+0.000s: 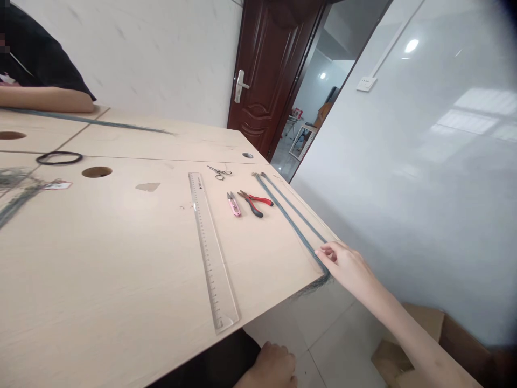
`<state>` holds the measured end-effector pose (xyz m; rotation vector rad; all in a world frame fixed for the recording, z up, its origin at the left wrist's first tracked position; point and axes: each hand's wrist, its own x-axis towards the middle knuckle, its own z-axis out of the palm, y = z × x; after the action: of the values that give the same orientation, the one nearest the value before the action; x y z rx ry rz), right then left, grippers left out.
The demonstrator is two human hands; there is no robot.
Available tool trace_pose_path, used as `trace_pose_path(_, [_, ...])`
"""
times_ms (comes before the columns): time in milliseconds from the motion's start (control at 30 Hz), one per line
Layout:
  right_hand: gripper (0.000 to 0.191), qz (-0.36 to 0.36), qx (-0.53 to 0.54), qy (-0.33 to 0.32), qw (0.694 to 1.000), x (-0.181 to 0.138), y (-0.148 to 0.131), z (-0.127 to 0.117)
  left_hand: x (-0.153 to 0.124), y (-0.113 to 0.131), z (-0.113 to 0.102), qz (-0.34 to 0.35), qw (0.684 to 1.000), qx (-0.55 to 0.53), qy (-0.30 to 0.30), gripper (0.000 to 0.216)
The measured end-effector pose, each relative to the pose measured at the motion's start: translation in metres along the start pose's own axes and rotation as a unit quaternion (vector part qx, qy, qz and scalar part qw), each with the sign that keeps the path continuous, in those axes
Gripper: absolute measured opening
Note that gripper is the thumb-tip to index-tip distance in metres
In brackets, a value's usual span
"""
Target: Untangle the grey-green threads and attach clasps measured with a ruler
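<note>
My right hand (339,261) reaches over the table's right edge, fingers curled and thumb close to the index finger. It is closed at a bundle of thin blue-grey threads (301,207), whose near end passes behind the fingers. Beside it lies a second blue-grey thread bundle (288,221), close under my thumb, with frayed ends hanging over the table corner. Both bundles have small fastenings at the far end, too small to make out. Below the table edge, my left hand (277,364) rests in a loose fist near my dark-clothed leg, with nothing visible in it.
On the table (121,258) lie a clear ruler (212,253), small scissors (220,172), pink thread snips (233,205) and red-black pliers (256,203). A black ring (60,158) and more threads (20,199) are left. Another person's forearm (48,99) rests far left. A cardboard box (420,328) stands right.
</note>
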<state>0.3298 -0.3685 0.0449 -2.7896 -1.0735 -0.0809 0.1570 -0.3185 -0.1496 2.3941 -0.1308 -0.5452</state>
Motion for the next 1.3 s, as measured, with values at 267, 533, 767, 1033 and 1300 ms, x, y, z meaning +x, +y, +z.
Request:
trace_pose_path(267, [0.04,0.011,-0.008,-0.035,0.999,-0.018,0.001,-0.005,0.003,-0.004,0.008,0.007,1.0,-0.007,0.022,0.022])
trace_pose_path(533, [0.019,-0.144,-0.01,-0.003,0.99,-0.039,-0.001,0.005,-0.023,0.03,-0.03,0.154,0.974,-0.06,0.154,0.021])
trace_pose_path(767, [0.021,-0.21,0.016,0.083,0.974,-0.047,0.006,0.026,-0.026,0.071,-0.159,0.125,0.873,0.061,0.467,0.05])
trace_pose_path(1033, [0.017,-0.229,0.028,0.14,0.963,-0.047,0.007,0.028,0.016,0.072,-0.2,-0.037,0.918,0.194,0.344,0.06])
trace_pose_path(1300, [0.021,-0.202,0.087,0.137,0.966,-0.047,0.005,0.03,0.031,0.046,-0.256,-0.065,0.906,0.278,0.314,0.054])
